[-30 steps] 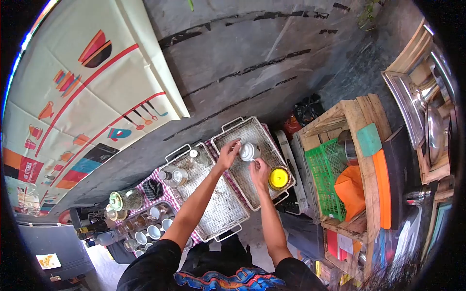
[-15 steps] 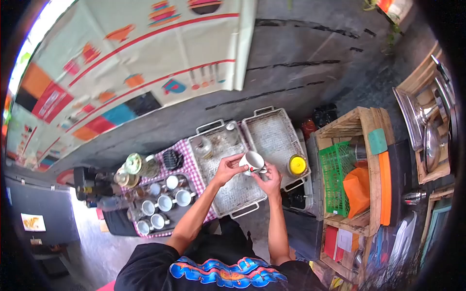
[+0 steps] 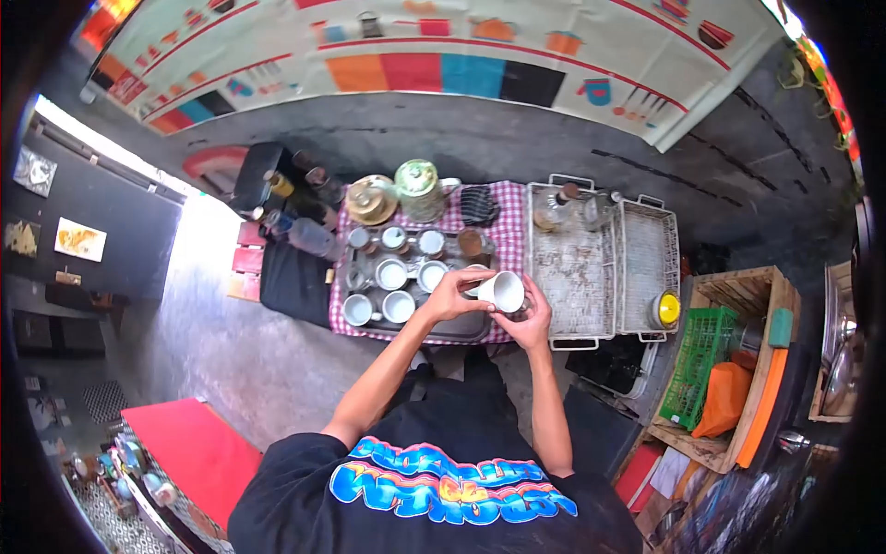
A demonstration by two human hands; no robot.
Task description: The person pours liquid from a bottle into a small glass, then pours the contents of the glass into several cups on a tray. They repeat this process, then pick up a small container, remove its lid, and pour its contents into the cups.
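Observation:
A white cup point(image 3: 505, 292) is held up between both hands over the right end of a dark tray point(image 3: 446, 329). My left hand point(image 3: 454, 295) pinches the cup's left side, with thumb and fingers closed on it. On the cup's right side, the fingers of my right hand point(image 3: 528, 317) close round it. Several other cups stand in rows on the tray, among them a white mug point(image 3: 398, 307). One cup is partly hidden behind my left hand. The tray rests on a red and white checkered cloth point(image 3: 508, 205).
Right of the cloth stand two pale wire-rimmed racks point(image 3: 569, 319), one holding glass vessels. A yellow-lidded jar point(image 3: 666, 309) sits at their right. Behind the tray are a green lidded jar point(image 3: 420, 189) and bottles. A wooden crate point(image 3: 738, 286) holds a green basket point(image 3: 699, 365).
The view has swung left, and the held cup has gone from over the racks to over the right end of the cup tray. Both hands still hold it.

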